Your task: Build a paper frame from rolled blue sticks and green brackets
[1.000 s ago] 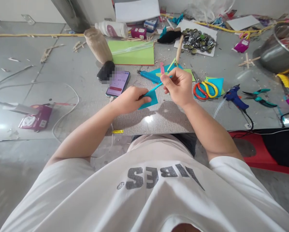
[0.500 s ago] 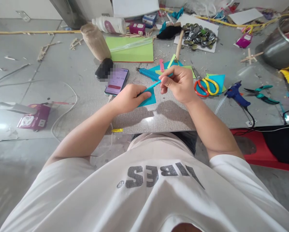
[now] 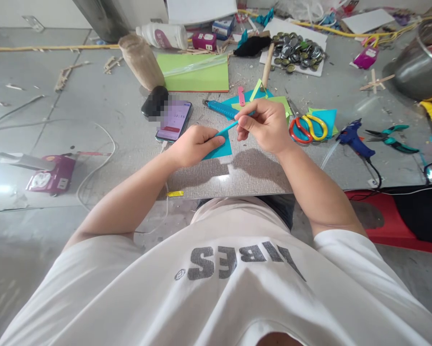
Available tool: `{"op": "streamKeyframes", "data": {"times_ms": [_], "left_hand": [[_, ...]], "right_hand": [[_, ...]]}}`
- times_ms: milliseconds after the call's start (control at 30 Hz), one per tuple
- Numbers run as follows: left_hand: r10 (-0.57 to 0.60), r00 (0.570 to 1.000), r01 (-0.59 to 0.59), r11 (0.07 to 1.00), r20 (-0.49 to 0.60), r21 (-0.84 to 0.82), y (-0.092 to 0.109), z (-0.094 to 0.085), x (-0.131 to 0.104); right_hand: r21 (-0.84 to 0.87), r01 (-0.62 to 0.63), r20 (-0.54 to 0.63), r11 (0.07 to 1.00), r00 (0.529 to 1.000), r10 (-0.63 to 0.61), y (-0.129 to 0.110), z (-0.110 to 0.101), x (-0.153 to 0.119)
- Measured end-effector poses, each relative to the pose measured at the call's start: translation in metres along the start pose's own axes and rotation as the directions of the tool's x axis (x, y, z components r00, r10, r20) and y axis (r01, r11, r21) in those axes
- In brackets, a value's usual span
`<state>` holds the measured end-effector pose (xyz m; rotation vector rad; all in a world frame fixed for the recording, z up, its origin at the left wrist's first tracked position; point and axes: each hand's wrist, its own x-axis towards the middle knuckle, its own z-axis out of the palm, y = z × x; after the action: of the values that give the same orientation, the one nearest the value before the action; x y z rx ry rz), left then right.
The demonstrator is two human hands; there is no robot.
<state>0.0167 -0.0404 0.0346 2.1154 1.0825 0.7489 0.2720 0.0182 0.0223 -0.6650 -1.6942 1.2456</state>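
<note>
My left hand [image 3: 196, 145] pinches a piece of blue paper [image 3: 221, 150] above the table, with the thumb on top. From its upper edge a narrow blue strip [image 3: 227, 127], rolled or folded, slants up toward my right hand [image 3: 264, 124]. The right thumb and fingers are closed on the strip's far end, and the tip is partly hidden by them. Just beyond the hands lie a blue utility knife [image 3: 219, 108], a pink clip-like piece [image 3: 241, 96] and blue and green paper scraps [image 3: 283, 103]. Scissors [image 3: 302, 129] with red and yellow handles lie right of my right hand.
A phone [image 3: 174, 120] on a cable is close to my left hand. Behind it are a tan jar [image 3: 142, 62] and green sheets [image 3: 197, 74]. Bottle caps [image 3: 297, 50] are heaped at the back. A glue gun [image 3: 356, 139], pliers [image 3: 392, 139] and metal pot [image 3: 414, 67] are on the right.
Both hands, still holding the blue paper and strip, have shifted very slightly left in the picture. The hold of each hand looks the same.
</note>
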Motion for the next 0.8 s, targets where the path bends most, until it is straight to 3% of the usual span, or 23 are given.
{"op": "streamKeyframes", "data": {"times_ms": [233, 433, 533, 667, 800], "left_hand": [[-0.012, 0.993, 0.032, 0.985, -0.121, 0.167, -0.011, 0.004, 0.001], [-0.03, 0.985, 0.062, 0.98, 0.168, -0.19, -0.013, -0.005, 0.003], [-0.026, 0.977, 0.077, 0.968, 0.211, -0.239, -0.014, -0.007, 0.003], [0.002, 0.986, 0.032, 0.979, 0.167, -0.2, -0.015, -0.005, 0.004], [0.048, 0.998, -0.045, 0.997, 0.044, -0.067, -0.014, -0.001, 0.003]], "right_hand": [[0.027, -0.046, -0.005, 0.999, 0.999, 0.047, 0.014, 0.0, 0.004], [0.066, 0.012, 0.141, 0.998, 0.99, -0.021, 0.007, -0.009, 0.0], [0.068, 0.034, 0.139, 0.997, 0.989, -0.043, 0.004, -0.008, -0.002], [0.05, 0.08, 0.101, 0.996, 0.991, -0.085, 0.005, -0.004, -0.003], [0.009, 0.081, 0.059, 0.997, 0.995, -0.082, 0.011, -0.001, -0.002]]}}
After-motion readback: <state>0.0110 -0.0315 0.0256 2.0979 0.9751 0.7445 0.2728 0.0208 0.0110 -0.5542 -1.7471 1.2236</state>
